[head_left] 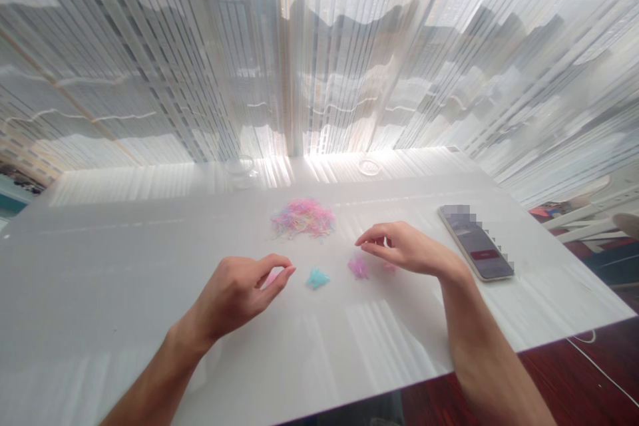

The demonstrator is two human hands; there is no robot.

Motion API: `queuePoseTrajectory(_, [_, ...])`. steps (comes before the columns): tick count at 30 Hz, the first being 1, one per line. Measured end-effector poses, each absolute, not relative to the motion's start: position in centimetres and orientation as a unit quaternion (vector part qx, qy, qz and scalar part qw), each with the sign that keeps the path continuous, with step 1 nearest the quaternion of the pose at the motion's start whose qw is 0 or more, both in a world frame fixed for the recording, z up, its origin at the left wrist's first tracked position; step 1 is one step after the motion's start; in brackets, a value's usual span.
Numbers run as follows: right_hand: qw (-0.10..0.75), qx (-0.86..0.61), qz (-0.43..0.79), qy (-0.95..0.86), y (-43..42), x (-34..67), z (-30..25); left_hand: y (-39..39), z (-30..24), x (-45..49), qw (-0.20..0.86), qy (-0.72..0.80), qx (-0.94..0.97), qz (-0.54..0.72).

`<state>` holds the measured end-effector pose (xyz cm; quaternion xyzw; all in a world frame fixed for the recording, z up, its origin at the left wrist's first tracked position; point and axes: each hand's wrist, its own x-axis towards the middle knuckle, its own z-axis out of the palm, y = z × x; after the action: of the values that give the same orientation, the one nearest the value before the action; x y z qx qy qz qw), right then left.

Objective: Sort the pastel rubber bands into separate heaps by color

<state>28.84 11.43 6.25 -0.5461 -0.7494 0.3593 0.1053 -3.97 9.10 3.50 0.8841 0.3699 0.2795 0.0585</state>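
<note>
A loose heap of tiny thin pieces (pixel 303 218), mostly pink with some blue and yellow, lies mid-table; they look like small elastic bands. My left hand (pixel 238 289) is left of a small turquoise pile (pixel 317 278), its thumb and index finger pinched together. Whatever the pinch may hold is too small to name. A pink pile (pixel 271 279) shows partly behind those fingers. Above a purple pile (pixel 358 268) hovers my right hand (pixel 402 247), fingertips drawn close together, contents not visible. Another pinkish pile (pixel 390 267) sits beneath it, partly hidden.
A phone (pixel 476 243) lies on the white table (pixel 124 266) to the right. At the far edge stand a clear glass jar (pixel 243 173) and a round clear lid or dish (pixel 370 167). Sheer striped curtains (pixel 319 66) hang behind. A white cable (pixel 602 363) runs along the floor.
</note>
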Motion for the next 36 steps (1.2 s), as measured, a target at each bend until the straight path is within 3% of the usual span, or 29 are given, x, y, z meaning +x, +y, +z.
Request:
queuePoseTrajectory(5, [0.202, -0.563, 0.248, -0.763, 12.0, 28.5, 5.0, 9.2, 3.3, -3.9, 0.071, 0.386, 0.876, 0.28])
queuePoseTrajectory(14, [0.261, -0.512, 0.247, -0.78, 12.4, 26.5, 4.3, 11.8, 6.9, -3.9, 0.174, 0.445, 0.848, 0.228])
queuePoseTrajectory(18, [0.23, -0.496, 0.264, -0.794, 13.4, 25.1, 5.9, 14.7, 9.8, -3.5, 0.203, 0.491, 0.84, 0.112])
queuePoseTrajectory(24, [0.072, -0.528, 0.272, -0.801, 16.0, 22.9, 10.6, 18.1, 9.4, -2.5, 0.192, 0.534, 0.823, 0.032])
queuePoseTrajectory(30, [0.112, -0.524, 0.256, -0.804, 17.6, 21.8, 11.9, 18.9, 8.5, -2.0, 0.172, 0.54, 0.824, 0.027])
queuePoseTrajectory(36, [0.057, -0.504, 0.264, -0.82, 17.8, 21.0, 10.3, 19.2, 7.6, -1.5, 0.178, 0.536, 0.825, -0.001])
